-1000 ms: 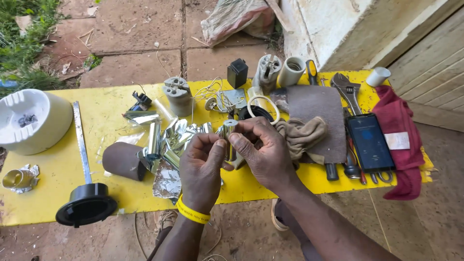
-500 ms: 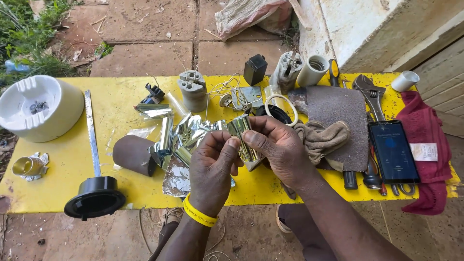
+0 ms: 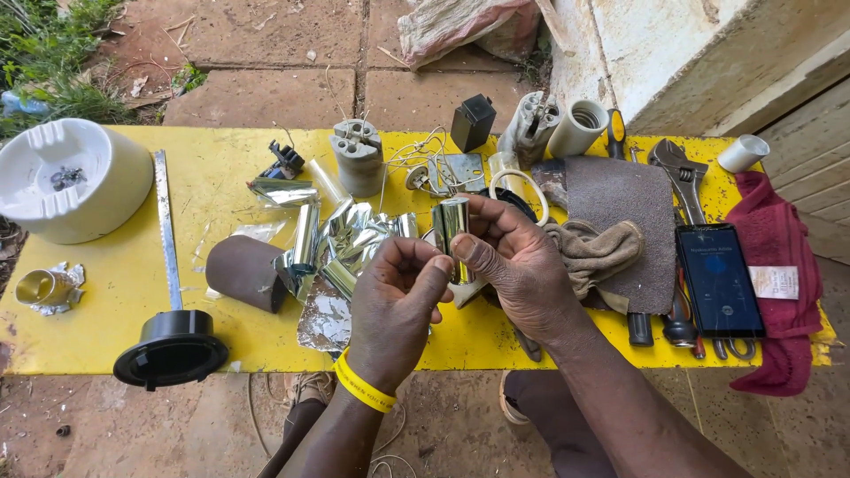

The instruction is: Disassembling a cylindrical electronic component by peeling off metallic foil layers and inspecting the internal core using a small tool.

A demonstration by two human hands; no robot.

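On the table [image 3: 221,190], at far left, a bowl [image 3: 71,181]; just right of it, a metal strip [image 3: 166,228] running front to back. At front left edge, a round flanged ring [image 3: 173,348], partly over the edge. Near centre, a short cylinder [image 3: 245,271] lying on its side, with foil scraps [image 3: 341,243] just right. Behind these, a ceramic holder [image 3: 357,155]. Above table centre, left hand [image 3: 394,305] and right hand [image 3: 513,261], touching, with a small metal sleeve [image 3: 453,226] between them. Right of hands, a cloth [image 3: 598,252] on an abrasive sheet [image 3: 624,212]. Further right, a phone [image 3: 719,279], beside a towel [image 3: 784,274] over the right end. Behind the phone, a wrench [image 3: 677,173].
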